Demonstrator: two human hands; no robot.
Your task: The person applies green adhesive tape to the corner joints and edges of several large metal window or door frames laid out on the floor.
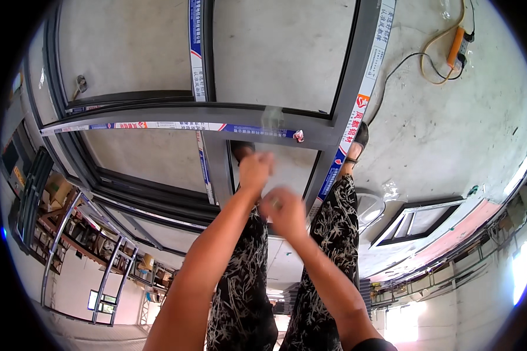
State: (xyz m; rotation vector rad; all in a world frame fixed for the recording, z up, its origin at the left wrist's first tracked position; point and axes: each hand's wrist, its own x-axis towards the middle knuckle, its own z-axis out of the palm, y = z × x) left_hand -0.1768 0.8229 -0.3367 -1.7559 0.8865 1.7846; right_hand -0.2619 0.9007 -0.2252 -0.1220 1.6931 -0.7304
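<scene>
My left hand [255, 172] is over the small lower pane opening of a dark grey metal window frame [216, 151]. Its fingers look curled inward, blurred by motion. Just below and to the right, my right hand [283, 212] is closed like a fist, also blurred. Whatever either hand may pinch does not show. Printed protective film strips [257, 131] run along the frame's bars. A clear piece of film or tape [272, 119] lies across the middle bar, and a small crumpled scrap [299, 136] sits near the end of the strip.
My right shoe [362, 136] stands outside the frame, my left shoe [240, 151] inside an opening. An orange power strip [455, 50] with cables lies on the floor at far right. A smaller dark frame [417, 221] lies at the right; shelves with clutter [99, 234] stand at lower left.
</scene>
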